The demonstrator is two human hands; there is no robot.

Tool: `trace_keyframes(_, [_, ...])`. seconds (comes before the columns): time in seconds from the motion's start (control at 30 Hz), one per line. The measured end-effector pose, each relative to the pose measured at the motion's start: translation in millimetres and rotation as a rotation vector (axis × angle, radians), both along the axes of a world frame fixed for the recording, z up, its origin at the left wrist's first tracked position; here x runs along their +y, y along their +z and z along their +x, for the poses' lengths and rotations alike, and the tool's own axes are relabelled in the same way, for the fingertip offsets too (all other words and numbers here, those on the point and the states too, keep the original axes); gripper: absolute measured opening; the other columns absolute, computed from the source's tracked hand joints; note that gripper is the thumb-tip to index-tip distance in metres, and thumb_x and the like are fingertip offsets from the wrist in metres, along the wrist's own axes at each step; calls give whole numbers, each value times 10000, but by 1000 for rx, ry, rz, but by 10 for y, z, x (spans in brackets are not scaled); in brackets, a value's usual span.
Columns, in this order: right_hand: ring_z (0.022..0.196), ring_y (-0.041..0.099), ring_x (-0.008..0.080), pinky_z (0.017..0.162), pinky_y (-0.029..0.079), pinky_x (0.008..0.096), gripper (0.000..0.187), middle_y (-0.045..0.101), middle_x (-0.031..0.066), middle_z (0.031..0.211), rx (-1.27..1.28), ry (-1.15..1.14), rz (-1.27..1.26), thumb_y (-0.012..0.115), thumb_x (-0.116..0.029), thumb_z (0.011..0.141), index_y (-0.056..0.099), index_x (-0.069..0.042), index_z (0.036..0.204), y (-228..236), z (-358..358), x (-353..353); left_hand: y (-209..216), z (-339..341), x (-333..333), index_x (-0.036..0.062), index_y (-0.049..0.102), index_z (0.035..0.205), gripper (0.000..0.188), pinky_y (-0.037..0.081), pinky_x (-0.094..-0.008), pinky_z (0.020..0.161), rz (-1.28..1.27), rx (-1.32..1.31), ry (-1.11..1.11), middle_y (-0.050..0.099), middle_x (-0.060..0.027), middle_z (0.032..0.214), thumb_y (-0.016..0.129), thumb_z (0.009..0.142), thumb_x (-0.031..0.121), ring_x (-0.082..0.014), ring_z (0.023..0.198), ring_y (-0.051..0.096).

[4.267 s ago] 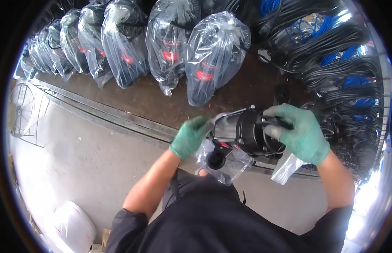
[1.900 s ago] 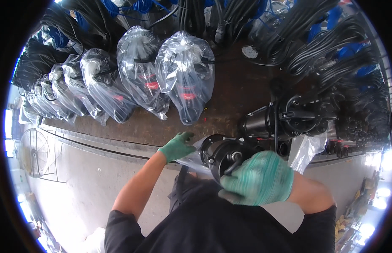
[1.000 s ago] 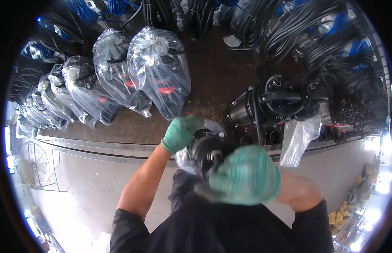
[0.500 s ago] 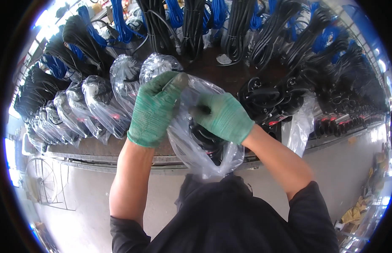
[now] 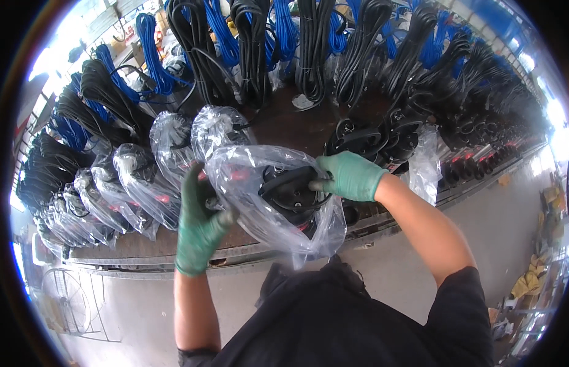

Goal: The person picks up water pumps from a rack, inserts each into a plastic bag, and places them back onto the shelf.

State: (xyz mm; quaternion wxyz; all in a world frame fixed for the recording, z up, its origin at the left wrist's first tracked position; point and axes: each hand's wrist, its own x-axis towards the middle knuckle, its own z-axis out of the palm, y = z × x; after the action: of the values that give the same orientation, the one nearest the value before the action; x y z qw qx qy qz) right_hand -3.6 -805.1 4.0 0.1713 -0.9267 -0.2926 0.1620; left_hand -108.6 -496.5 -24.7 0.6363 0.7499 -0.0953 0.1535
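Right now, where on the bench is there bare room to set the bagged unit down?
One bare strip of brown bench top lies between the bagged units and the unbagged black units. Left is packed with bags, right with black units, and the back with hanging cable coils.

Over on our left we've got a row of bagged pumps (image 5: 134, 183) lying side by side on the brown workbench (image 5: 284, 125), each in clear plastic; behind them hang loads of coiled cables, black ones (image 5: 315, 49) and blue ones (image 5: 220, 30) mixed along the back; to our right a couple of bare black pumps (image 5: 373, 137) sit unbagged, with an empty clear bag (image 5: 426, 165) just beside them; a wire fan guard (image 5: 67, 300) stands on the grey floor (image 5: 517, 232) lower left.
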Motion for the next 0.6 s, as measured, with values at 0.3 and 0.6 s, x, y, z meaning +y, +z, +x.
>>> trace_keyframes(0.3, [709, 706, 265, 715, 580, 387, 119, 677, 173, 749, 55, -136, 524, 596, -63, 949, 686, 3, 991, 546, -444, 273, -321, -344, -750, -31, 672, 1107, 187, 498, -284, 697, 111, 316, -151, 646, -17, 840, 657, 992, 115, -83, 783, 554])
trace_keyframes(0.6, [1103, 667, 358, 998, 553, 444, 618, 630, 237, 1248, -618, -173, 475, 795, -339, 898, 566, 2, 1361, 783, -486, 358, -494, -244, -492, -15, 651, 1106, 260, 453, -270, 689, 88, -209, 216, 629, 12, 879, 526, 1046, 204, -95, 792, 540])
